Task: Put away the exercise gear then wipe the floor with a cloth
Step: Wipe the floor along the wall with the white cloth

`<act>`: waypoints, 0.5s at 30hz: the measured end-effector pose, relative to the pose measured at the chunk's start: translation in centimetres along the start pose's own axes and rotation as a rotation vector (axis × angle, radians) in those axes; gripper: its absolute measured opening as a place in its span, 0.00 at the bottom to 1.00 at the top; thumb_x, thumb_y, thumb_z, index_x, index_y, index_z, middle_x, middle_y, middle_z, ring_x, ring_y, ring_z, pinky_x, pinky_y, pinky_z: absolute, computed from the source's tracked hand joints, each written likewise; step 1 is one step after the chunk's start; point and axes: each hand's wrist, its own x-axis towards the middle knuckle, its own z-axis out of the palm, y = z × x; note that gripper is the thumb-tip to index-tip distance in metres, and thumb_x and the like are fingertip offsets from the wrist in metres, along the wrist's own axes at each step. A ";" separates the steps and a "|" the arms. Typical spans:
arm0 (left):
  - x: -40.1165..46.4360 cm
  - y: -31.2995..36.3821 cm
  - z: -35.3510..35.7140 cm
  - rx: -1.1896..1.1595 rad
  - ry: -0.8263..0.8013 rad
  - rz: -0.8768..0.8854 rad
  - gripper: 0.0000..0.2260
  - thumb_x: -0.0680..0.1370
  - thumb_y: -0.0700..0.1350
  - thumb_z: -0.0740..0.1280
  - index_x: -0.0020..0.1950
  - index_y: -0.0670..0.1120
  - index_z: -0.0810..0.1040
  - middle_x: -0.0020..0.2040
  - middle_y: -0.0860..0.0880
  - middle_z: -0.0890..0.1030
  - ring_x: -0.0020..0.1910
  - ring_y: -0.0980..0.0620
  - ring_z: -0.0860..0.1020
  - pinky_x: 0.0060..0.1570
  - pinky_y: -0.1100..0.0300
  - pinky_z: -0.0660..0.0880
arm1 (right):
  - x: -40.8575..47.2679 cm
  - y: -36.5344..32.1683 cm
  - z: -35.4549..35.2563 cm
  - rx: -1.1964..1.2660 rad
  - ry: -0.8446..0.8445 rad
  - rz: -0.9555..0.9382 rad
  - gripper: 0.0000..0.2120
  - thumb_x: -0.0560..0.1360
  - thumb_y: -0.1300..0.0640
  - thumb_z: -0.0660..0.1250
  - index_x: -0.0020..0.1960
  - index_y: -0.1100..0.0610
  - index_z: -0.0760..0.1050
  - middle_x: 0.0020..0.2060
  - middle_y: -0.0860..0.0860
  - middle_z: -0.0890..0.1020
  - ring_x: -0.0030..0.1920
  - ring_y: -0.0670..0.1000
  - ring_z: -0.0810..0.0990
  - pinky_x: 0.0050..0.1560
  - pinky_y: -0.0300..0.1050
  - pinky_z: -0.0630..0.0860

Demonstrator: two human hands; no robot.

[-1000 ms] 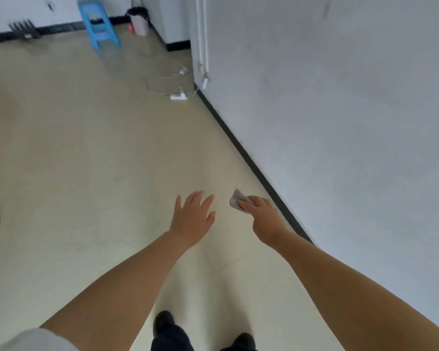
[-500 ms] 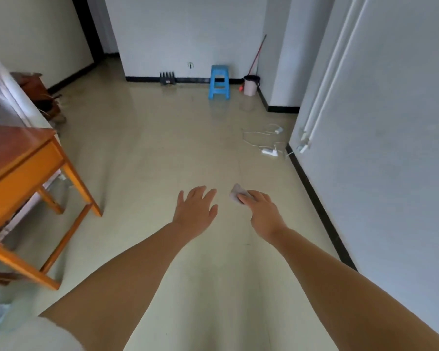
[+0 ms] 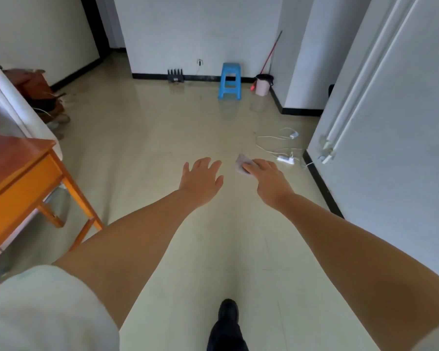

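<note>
Soft, even daylight; floor (image 3: 162, 138) glossy with faint reflections; wide-angle bending at edges

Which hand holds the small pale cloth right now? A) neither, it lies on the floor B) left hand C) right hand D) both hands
C: the right hand pinches the small pale cloth at its fingertips, while the left hand is spread open and empty beside it, above the beige floor.
</note>
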 end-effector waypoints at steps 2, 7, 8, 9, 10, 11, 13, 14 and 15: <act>5.3 -1.0 0.1 -0.008 0.014 -0.007 0.22 0.82 0.52 0.52 0.76 0.51 0.57 0.76 0.46 0.59 0.75 0.48 0.56 0.73 0.45 0.51 | 5.0 1.8 0.3 -0.014 0.016 -0.023 0.33 0.68 0.74 0.56 0.70 0.53 0.67 0.68 0.53 0.68 0.67 0.58 0.64 0.65 0.52 0.66; 18.1 -4.2 0.0 -0.031 0.014 -0.077 0.22 0.82 0.53 0.51 0.76 0.51 0.56 0.76 0.47 0.58 0.75 0.49 0.56 0.73 0.45 0.50 | 18.2 5.9 0.6 -0.030 -0.020 -0.067 0.35 0.68 0.74 0.56 0.72 0.52 0.65 0.70 0.53 0.67 0.69 0.57 0.63 0.67 0.51 0.65; 20.4 -4.8 -0.1 -0.037 0.018 -0.087 0.22 0.82 0.53 0.51 0.76 0.51 0.56 0.76 0.47 0.58 0.75 0.49 0.55 0.73 0.45 0.50 | 20.7 6.7 0.6 -0.033 -0.021 -0.068 0.35 0.68 0.74 0.56 0.72 0.52 0.65 0.70 0.52 0.67 0.69 0.57 0.63 0.67 0.51 0.64; 22.7 -5.5 -0.1 -0.040 0.019 -0.092 0.22 0.82 0.53 0.51 0.76 0.51 0.57 0.76 0.47 0.58 0.75 0.48 0.56 0.73 0.45 0.50 | 23.2 7.3 0.7 -0.035 -0.021 -0.069 0.35 0.69 0.73 0.56 0.72 0.52 0.65 0.70 0.52 0.66 0.69 0.57 0.63 0.67 0.51 0.64; 24.8 -6.2 -0.1 -0.043 0.019 -0.092 0.22 0.82 0.53 0.51 0.76 0.51 0.57 0.76 0.46 0.59 0.75 0.48 0.56 0.73 0.45 0.50 | 25.5 7.9 0.8 -0.035 -0.020 -0.071 0.34 0.69 0.73 0.56 0.72 0.52 0.65 0.70 0.52 0.67 0.69 0.57 0.63 0.66 0.51 0.64; 26.9 -7.0 0.0 -0.044 0.019 -0.095 0.22 0.82 0.53 0.51 0.76 0.51 0.57 0.76 0.46 0.59 0.75 0.48 0.56 0.73 0.46 0.51 | 27.7 8.5 1.0 -0.034 -0.020 -0.076 0.34 0.69 0.74 0.56 0.72 0.52 0.65 0.70 0.53 0.67 0.68 0.57 0.63 0.66 0.50 0.65; 31.4 -8.8 0.5 -0.058 0.025 -0.118 0.22 0.82 0.53 0.52 0.76 0.51 0.57 0.76 0.46 0.59 0.75 0.48 0.57 0.73 0.46 0.52 | 32.2 9.7 1.8 -0.051 -0.045 -0.098 0.33 0.70 0.73 0.57 0.72 0.52 0.65 0.70 0.53 0.67 0.69 0.57 0.63 0.65 0.50 0.65; 33.7 -9.6 0.9 -0.073 0.020 -0.131 0.22 0.82 0.53 0.52 0.76 0.51 0.58 0.76 0.46 0.60 0.75 0.48 0.58 0.73 0.46 0.53 | 34.4 10.3 2.4 -0.070 -0.066 -0.114 0.33 0.70 0.72 0.57 0.72 0.52 0.65 0.70 0.53 0.66 0.69 0.57 0.63 0.65 0.49 0.66; 36.0 -10.5 1.5 -0.085 0.017 -0.139 0.22 0.82 0.53 0.52 0.75 0.51 0.58 0.75 0.46 0.60 0.74 0.47 0.59 0.73 0.46 0.55 | 36.6 11.1 3.0 -0.086 -0.084 -0.125 0.32 0.71 0.72 0.57 0.72 0.51 0.65 0.70 0.52 0.66 0.69 0.56 0.62 0.65 0.49 0.66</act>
